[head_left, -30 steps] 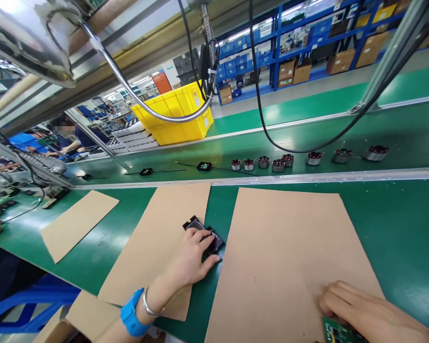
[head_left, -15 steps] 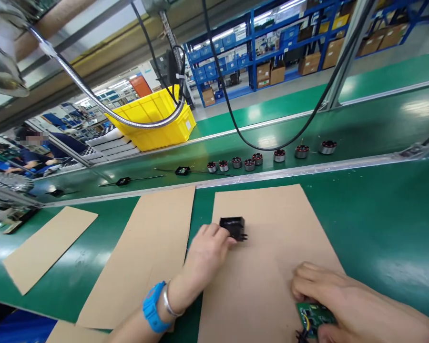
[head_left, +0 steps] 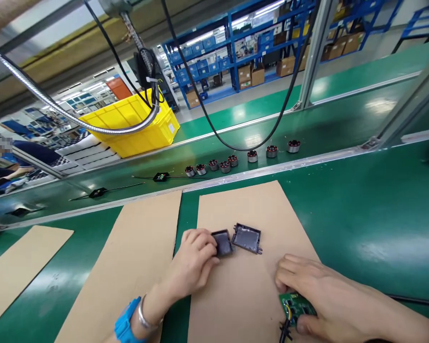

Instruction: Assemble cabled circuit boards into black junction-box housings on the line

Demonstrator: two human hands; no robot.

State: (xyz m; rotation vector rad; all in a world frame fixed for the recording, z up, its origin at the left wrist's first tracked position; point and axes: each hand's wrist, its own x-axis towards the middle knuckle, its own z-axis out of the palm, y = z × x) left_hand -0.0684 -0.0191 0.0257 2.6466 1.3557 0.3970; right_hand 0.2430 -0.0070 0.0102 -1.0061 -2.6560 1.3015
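Observation:
My left hand (head_left: 193, 259) is closed on the left edge of a black plastic case half (head_left: 223, 243), its shallow hollow side facing up. Just to the right, a second black case half (head_left: 247, 237) with small tabs lies hollow side up on the cardboard sheet (head_left: 239, 205). My right hand (head_left: 332, 297) grips a green circuit board (head_left: 296, 305) between thumb and fingers near the sheet's right edge. Yellow and black wires (head_left: 285, 328) hang from the board's left end. Part of the board is hidden under my palm.
Behind the metal rail (head_left: 250, 172) stand several round motor-like parts (head_left: 271, 151) and black modules with thin leads (head_left: 160, 176). More cardboard (head_left: 128, 252) lies at left. A yellow crate (head_left: 132, 124) sits beyond; a black cable (head_left: 232, 147) hangs low. A person works at far left.
One black case half now lies apart on the cardboard, while my left hand has drawn the other half left and down. My right hand still holds the board. The view has shifted right.

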